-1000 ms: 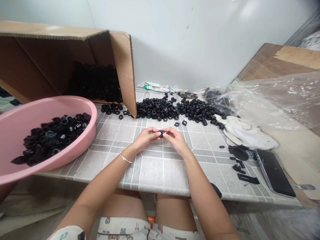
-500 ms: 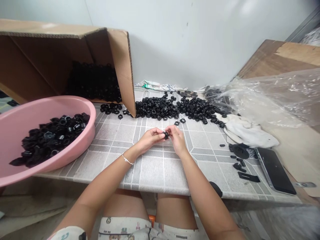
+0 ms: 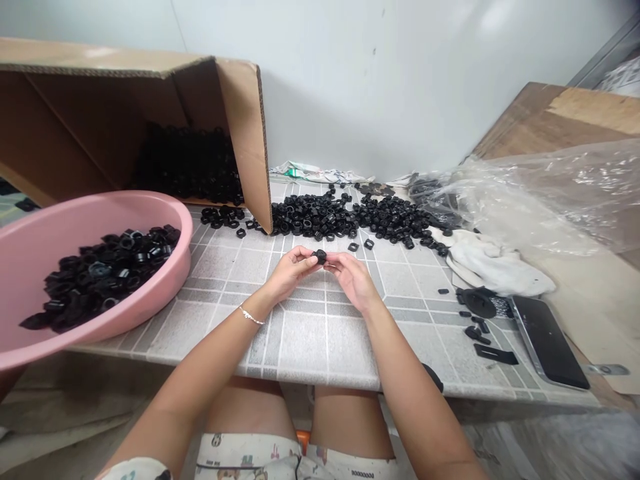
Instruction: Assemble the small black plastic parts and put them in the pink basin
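Note:
Above the middle of the table, a small black plastic nut-like part [image 3: 320,256] is pinched in my left hand [image 3: 291,273]. The fingertips of my right hand [image 3: 354,279] close on the part's right side, so both hands grip it. Just beyond my hands, two loose black nuts [image 3: 369,245] lie in front of a long pile of black nuts [image 3: 320,217]. My fingers hide part of the held piece, so its exact shape cannot be made out.
On the left, a pink basin [image 3: 183,267] holds many black parts, before a tipped cardboard box [image 3: 245,127] with more nuts. To the right lie a white cloth glove [image 3: 493,260], clear plastic sheeting [image 3: 565,187], a phone [image 3: 550,343] and black scraps [image 3: 495,354].
My hands have shifted slightly left and away from me with the part, which is turned differently. My right-hand fingers have straightened a little. A loose nut near the pile has moved slightly.

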Demonstrator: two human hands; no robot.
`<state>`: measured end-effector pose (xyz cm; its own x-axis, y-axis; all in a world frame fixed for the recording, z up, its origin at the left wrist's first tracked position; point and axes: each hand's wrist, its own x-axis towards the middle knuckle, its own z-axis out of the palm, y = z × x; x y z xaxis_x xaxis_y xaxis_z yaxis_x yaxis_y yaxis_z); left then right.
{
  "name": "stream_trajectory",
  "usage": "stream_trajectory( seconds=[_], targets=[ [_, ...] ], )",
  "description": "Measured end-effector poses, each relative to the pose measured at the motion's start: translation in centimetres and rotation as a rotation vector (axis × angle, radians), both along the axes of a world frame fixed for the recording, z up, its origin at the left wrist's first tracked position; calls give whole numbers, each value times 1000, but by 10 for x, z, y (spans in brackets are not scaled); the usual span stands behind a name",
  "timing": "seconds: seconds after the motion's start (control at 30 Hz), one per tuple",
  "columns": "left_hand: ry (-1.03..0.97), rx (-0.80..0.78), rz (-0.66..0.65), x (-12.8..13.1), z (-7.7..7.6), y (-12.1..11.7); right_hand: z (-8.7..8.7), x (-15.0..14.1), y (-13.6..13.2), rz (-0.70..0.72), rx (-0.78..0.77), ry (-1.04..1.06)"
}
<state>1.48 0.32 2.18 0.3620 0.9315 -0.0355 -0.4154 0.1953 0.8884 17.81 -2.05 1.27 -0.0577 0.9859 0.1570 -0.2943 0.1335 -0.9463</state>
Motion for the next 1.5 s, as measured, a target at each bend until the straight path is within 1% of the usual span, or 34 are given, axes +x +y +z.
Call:
stream_trajectory(
  seconds=[0.13,0.2,0.33,0.4,0.57,0.7,0.8,0.9,1.1,1.17,1.27,1.33,1.4,1.5],
  targets=[
    [8,32,-28,0,1,-1,1,-1,-1,24,-12,57],
    [26,32,-34,0,0,-1,-1,-2,-1,26,-13,21],
    [57,34,-52,2,-3,-1,-7,-2,0,-44,-22,-47],
    [70,36,-50,2,-3,-1,-7,-2,1,-61,-12,-69],
    [84,43,-55,1,-1,-2,0,-1,-1,7,39,-155],
    [118,55,-98,1,1,-4,-1,-2,-2,-20,35,-189],
    [128,36,-105,1,2,-4,-3,-2,-1,-46,32,-222],
    [130,12,-84,0,1,-3,-4,-1,0,-53,65,-246],
    [67,-88,-101,-3,-2,-1,-6,-1,1,-57,107,-255],
    [36,-134,-104,-2,-3,-2,-7,-2,1,-91,135,-295],
    [-43,-187,-87,1,-5,-2,-9,-5,0,-168,229,-399],
    [-104,-202,-87,3,-5,-2,-9,-8,-2,-255,317,-526],
    [-143,-228,-123,3,-5,-2,-10,-11,-4,-349,412,-682],
    [-140,-280,-184,3,-5,-2,-10,-13,-7,-466,531,-896]
  ],
)
